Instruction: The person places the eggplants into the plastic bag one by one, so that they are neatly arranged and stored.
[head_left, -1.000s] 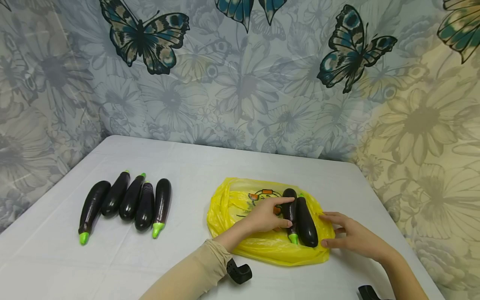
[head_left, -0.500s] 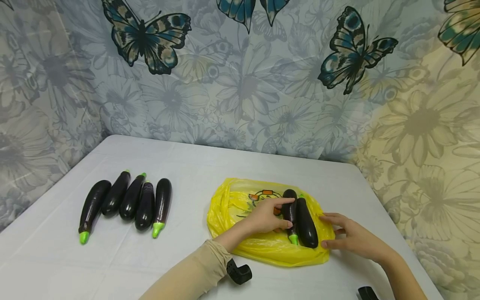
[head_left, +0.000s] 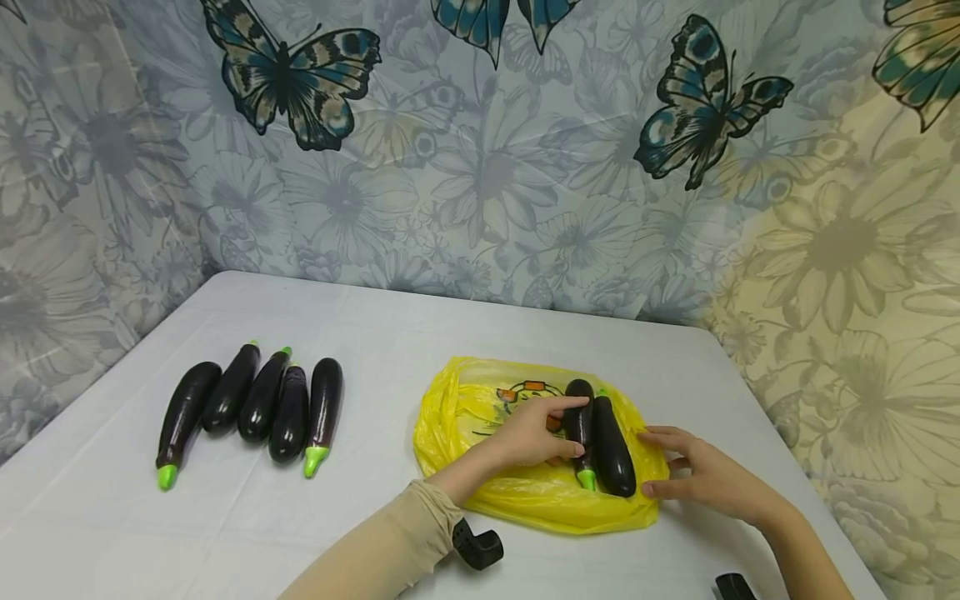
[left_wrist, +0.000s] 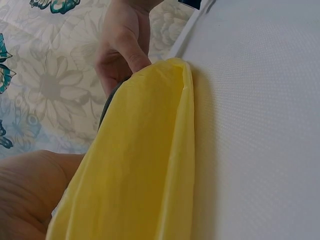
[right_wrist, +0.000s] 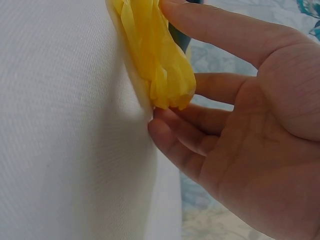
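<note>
In the head view, a yellow plastic bag (head_left: 450, 442) with a printed picture lies on the table, and two dark eggplants lie side by side in it. My left hand (head_left: 528, 432) is at the left-hand eggplant (head_left: 579, 417), its index finger laid across it and its thumb at its side. The other eggplant (head_left: 613, 450) lies close on the right. My right hand (head_left: 708, 471) touches the bag's right edge with spread thumb and fingers. The right wrist view shows those fingers loosely bent beside the crumpled bag (right_wrist: 160, 60). The bag mostly hides the left hand's work in the left wrist view.
Several more eggplants (head_left: 262, 396) lie in a row on the left of the white-covered table (head_left: 375, 533). A black device (head_left: 478, 546) sits at my left wrist, another (head_left: 733, 586) by the right forearm. A butterfly-patterned wall covering (head_left: 487, 183) stands behind.
</note>
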